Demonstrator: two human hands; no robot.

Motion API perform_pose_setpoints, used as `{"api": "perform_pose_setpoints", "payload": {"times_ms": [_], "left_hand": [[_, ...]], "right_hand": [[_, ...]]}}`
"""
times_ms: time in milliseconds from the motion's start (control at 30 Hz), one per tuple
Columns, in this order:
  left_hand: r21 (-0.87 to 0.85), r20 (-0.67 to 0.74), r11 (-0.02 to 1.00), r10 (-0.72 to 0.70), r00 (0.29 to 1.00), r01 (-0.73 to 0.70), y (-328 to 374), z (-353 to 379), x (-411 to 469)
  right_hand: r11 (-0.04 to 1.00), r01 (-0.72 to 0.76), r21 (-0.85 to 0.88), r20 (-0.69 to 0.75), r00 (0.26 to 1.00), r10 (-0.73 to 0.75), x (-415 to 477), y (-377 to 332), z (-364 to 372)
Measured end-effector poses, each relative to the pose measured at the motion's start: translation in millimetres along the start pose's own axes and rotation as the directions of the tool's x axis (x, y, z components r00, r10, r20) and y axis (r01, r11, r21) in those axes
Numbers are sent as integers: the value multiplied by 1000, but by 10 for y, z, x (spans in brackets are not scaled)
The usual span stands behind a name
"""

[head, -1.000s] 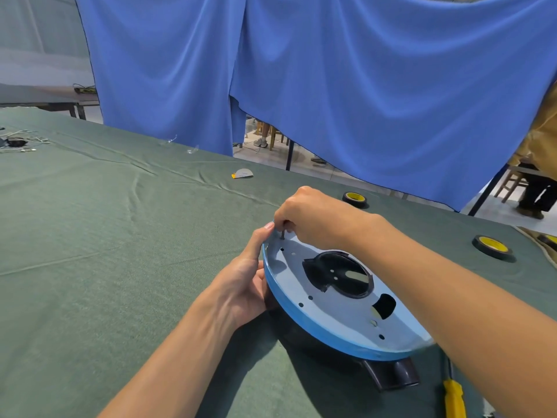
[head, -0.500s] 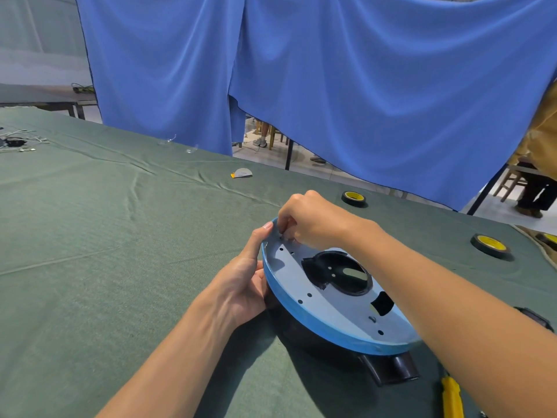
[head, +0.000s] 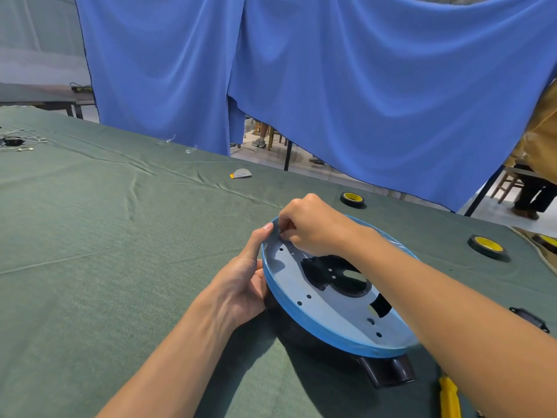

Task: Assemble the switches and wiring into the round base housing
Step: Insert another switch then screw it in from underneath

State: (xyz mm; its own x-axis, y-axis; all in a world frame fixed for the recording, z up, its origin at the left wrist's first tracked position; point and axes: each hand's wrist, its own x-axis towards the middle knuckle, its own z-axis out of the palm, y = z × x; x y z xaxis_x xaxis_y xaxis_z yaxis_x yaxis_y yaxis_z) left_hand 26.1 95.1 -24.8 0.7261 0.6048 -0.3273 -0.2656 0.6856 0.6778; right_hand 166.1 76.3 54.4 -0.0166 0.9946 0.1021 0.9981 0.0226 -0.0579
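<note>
The round base housing [head: 331, 315] has a blue rim, a pale grey plate with small holes and a black centre opening. It rests tilted on the green cloth. My left hand [head: 244, 282] grips its left edge, thumb along the rim and fingers underneath. My right hand [head: 310, 227] reaches over the plate. Its curled fingertips pinch a small dark screw at a hole by the far-left rim. The fingers hide the screw. A black stub [head: 388, 371] sticks out under the near edge.
A yellow screwdriver handle [head: 449, 396] lies at the lower right. Two black-and-yellow tape rolls [head: 352, 199] [head: 486, 246] sit beyond the housing. A black part [head: 529, 318] lies at the right. Loose wires [head: 15, 141] lie at the far left, near the blue curtain.
My right hand has dropped closer to the plate, and the small dark screw seen below its fingers a second ago is hidden. My left hand keeps its grip.
</note>
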Motion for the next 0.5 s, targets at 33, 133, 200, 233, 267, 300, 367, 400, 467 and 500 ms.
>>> {"api": "perform_pose_setpoints", "payload": {"times_ms": [33,133,200,233,267,300,367,400,467,500], "left_hand": [[3,-2,1000,1,1000,-1,0,1,-2],[9,-21,1000,4,1000,-3,1,4,5],[8,-24,1000,2,1000,-2,1,5,9],[9,-21,1000,1,1000,-1,1,7,8],[7,-19,1000,0,1000,1,0,9,7],[3,-19,1000,0,1000,0,-3,10,6],[2,-21,1000,4,1000,-4,-8,9,11],[4,-20,1000,5,1000,-5,-9,10,15],[6,-20,1000,3,1000,-3,-10,10,15],[8,-22,1000,4,1000,-3,-9,10,14]], "right_hand": [[1000,8,-3,-6,1000,-8,-2,2,-1],[1000,26,-3,-4,1000,-26,-6,16,-5],[1000,29,-2,16,999,-29,-10,13,0],[1000,23,-4,28,999,-23,-3,13,4],[1000,14,-1,35,999,-14,5,9,0],[1000,6,5,43,999,-6,16,3,-8],[1000,-2,14,49,999,2,36,-2,-39],[1000,-3,24,43,999,2,41,-2,-56],[998,7,67,34,999,-9,31,-4,-80],[997,13,77,39,999,-16,20,-12,-81]]}}
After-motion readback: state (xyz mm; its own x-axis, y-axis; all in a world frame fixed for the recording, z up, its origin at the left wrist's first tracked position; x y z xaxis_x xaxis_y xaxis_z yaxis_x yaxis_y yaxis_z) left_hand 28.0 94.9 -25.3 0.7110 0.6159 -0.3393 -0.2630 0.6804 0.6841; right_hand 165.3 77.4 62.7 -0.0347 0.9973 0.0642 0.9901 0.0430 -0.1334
